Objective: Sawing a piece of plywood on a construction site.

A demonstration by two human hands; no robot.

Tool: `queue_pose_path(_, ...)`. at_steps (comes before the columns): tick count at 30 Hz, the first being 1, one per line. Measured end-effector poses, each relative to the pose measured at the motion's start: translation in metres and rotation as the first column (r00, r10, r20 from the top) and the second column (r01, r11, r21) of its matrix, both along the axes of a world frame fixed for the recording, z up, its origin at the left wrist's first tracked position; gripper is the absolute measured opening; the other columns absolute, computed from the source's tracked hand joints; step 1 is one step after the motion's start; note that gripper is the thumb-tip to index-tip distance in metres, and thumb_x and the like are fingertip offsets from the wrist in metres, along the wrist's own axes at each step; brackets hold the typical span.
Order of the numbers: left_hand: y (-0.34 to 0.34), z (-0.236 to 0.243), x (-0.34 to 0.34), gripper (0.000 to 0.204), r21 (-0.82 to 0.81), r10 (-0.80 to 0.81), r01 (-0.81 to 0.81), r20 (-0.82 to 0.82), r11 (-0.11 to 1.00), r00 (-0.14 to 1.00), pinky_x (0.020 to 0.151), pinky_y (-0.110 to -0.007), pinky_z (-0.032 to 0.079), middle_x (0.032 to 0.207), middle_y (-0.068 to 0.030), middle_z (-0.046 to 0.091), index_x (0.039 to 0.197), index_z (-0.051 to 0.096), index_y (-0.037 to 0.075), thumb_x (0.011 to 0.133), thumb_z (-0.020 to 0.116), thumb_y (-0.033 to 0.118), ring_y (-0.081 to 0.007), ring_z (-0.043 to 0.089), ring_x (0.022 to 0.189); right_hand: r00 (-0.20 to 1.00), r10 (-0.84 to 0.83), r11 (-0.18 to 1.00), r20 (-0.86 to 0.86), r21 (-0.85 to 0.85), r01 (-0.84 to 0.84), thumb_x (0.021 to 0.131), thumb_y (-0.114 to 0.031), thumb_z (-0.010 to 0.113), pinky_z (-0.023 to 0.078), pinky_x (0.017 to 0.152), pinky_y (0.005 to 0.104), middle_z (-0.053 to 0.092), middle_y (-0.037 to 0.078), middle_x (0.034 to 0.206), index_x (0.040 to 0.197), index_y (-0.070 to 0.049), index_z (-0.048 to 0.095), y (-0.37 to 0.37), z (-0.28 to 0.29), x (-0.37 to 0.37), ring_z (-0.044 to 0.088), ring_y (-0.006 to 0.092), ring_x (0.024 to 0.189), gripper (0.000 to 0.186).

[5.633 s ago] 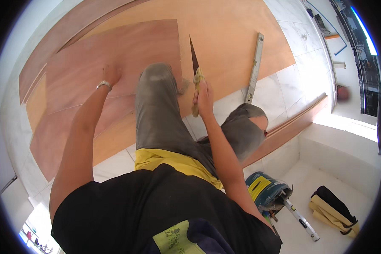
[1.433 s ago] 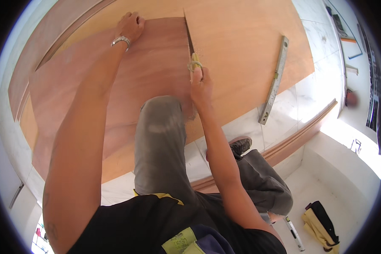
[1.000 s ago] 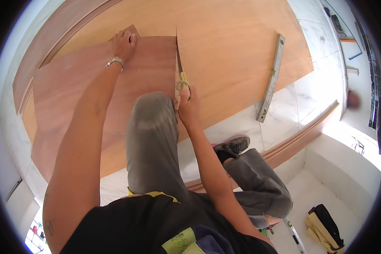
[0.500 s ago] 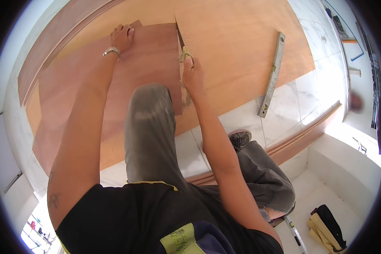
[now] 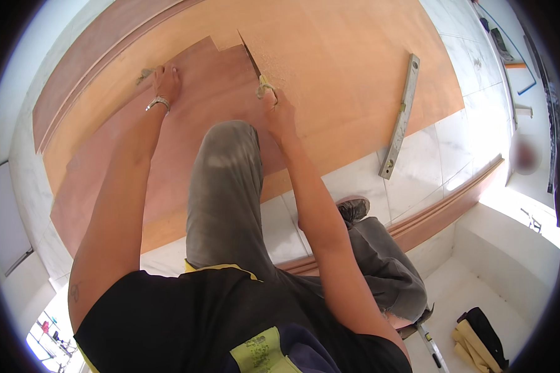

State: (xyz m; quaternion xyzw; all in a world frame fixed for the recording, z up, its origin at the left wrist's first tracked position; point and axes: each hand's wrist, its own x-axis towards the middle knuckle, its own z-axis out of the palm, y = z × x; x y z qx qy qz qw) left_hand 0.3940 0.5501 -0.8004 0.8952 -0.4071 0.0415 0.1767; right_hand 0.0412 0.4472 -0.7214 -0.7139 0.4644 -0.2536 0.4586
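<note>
Left hand, upper left, on brown sheet, grip unclear; right hand, upper centre, fist around saw; level, upper right.

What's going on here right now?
A person's right hand grips a handsaw, its blade at the right edge of a reddish-brown sheet. The left hand rests on that sheet near its far edge. Beneath is a lighter sheet; a spirit level lies partly on it, partly over the tiles.
</note>
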Motion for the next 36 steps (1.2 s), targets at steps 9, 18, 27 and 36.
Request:
queue_pose_path(9,-0.108,0.008,-0.066,0.037,-0.042,-0.167,0.168,0.024,0.985,0.986,0.112,-0.048,0.032,0.139,-0.0111,0.055,0.114,0.07,0.013,0.101,0.046,0.038,-0.0311,0.047,0.133,0.999,0.045,0.998,-0.009,0.037,-0.045,0.102,-0.037,0.051,0.05,0.07,0.0454,0.066,0.024,0.083,0.1,0.0,0.063,0.002,0.02,-0.009,0.065,0.0384,0.077,0.039)
queue_pose_path(18,-0.106,0.021,-0.074,0.035,0.001,-0.123,0.123,-0.025,0.992,0.992,0.113,-0.059,0.028,0.142,-0.0079,0.049,0.118,0.069,0.015,0.101,0.046,0.036,-0.0276,0.041,0.138,0.993,0.116,0.974,-0.015,0.195,-0.111,0.104,-0.032,0.05,0.048,0.072,0.0386,0.063,0.018,0.081,0.101,0.001,0.063,-0.026,0.005,0.021,0.057,0.0248,0.076,0.036)
queue_pose_path(27,-0.128,0.023,-0.099,0.034,0.1,0.124,-0.119,-0.049,0.988,0.991,0.111,-0.072,0.024,0.14,-0.0077,0.049,0.121,0.065,0.013,0.098,0.049,0.032,-0.0301,0.041,0.138,0.968,0.184,0.98,-0.169,0.102,-0.169,0.106,-0.037,0.044,0.045,0.066,0.0422,0.055,0.018,0.075,0.098,0.002,0.058,0.005,0.045,-0.013,0.056,0.0282,0.07,0.041)
queue_pose_path(36,-0.131,0.023,-0.095,0.036,0.093,0.116,-0.112,-0.037,0.989,0.993,0.113,-0.067,0.025,0.14,-0.0085,0.049,0.121,0.067,0.014,0.099,0.047,0.035,-0.0309,0.041,0.136,0.967,0.242,0.967,-0.078,0.1,-0.234,0.105,-0.034,0.044,0.049,0.074,0.0485,0.064,0.029,0.091,0.116,0.001,0.058,-0.006,0.04,-0.021,0.064,0.0437,0.085,0.039)
